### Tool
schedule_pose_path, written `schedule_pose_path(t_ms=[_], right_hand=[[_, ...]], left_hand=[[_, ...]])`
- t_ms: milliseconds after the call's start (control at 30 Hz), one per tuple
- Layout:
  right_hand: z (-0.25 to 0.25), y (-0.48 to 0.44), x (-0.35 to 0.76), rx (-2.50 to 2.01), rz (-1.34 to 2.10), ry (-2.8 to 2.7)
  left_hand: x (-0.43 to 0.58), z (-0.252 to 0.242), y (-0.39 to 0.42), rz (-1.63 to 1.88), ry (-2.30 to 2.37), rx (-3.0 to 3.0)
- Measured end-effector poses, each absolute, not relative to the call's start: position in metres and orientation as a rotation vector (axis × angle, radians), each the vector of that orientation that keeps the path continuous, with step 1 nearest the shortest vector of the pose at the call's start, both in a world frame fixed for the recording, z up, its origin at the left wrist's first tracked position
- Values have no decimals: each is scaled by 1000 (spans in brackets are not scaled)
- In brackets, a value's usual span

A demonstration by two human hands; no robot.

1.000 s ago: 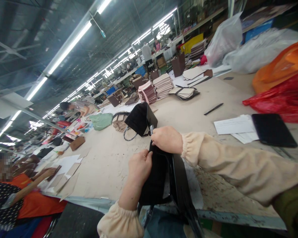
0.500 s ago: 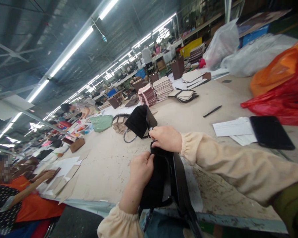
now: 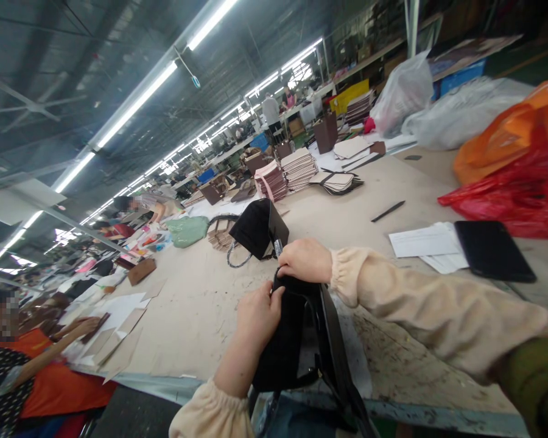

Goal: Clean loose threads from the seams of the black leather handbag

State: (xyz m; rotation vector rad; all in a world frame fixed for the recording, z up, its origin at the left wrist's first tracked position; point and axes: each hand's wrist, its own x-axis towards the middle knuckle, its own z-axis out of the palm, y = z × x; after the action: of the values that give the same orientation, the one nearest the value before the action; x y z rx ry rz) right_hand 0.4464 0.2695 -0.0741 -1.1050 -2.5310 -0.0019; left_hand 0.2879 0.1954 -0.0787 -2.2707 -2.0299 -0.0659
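Observation:
A black handbag [image 3: 281, 353] with long dark straps lies at the table's front edge, its open side toward me. My left hand [image 3: 258, 310] pinches the bag's upper rim between thumb and fingers. Just beyond it, my right hand [image 3: 307, 261] is closed at the far corner of the same rim. A small shiny piece [image 3: 278, 248] pokes out by the right fingertips; I cannot tell whether it is part of the bag. Behind the hands a second black bag [image 3: 258, 228] rests on the table, its wrapped handle [image 3: 238, 254] looped beside it.
Stacked panels [image 3: 298, 167] stand at the back. To the right lie a pen-like stick [image 3: 388, 211], white papers [image 3: 422, 240], a black tablet-like slab [image 3: 495, 250] and a red plastic bag [image 3: 506, 204]. A co-worker [image 3: 31, 359] handles pieces at the left.
Both hands keep their grip on the bag's rim, with the fingers shifting only slightly. The whole view has moved a little.

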Motion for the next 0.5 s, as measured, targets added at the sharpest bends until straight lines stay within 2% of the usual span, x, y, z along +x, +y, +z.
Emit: schedule_pose_path(t_ms=[167,400,500], right_hand=[[-76,269,450,-1062,55,-2518],[-83,279,459,-927,502,-2396],[-81,281,454,-923,584,-2378]], left_hand=[[291,-76,202,29,-2007,-2213],[296,-77,203,21,-2059,-2168],[297,-78,204,8,-2060,-2173]])
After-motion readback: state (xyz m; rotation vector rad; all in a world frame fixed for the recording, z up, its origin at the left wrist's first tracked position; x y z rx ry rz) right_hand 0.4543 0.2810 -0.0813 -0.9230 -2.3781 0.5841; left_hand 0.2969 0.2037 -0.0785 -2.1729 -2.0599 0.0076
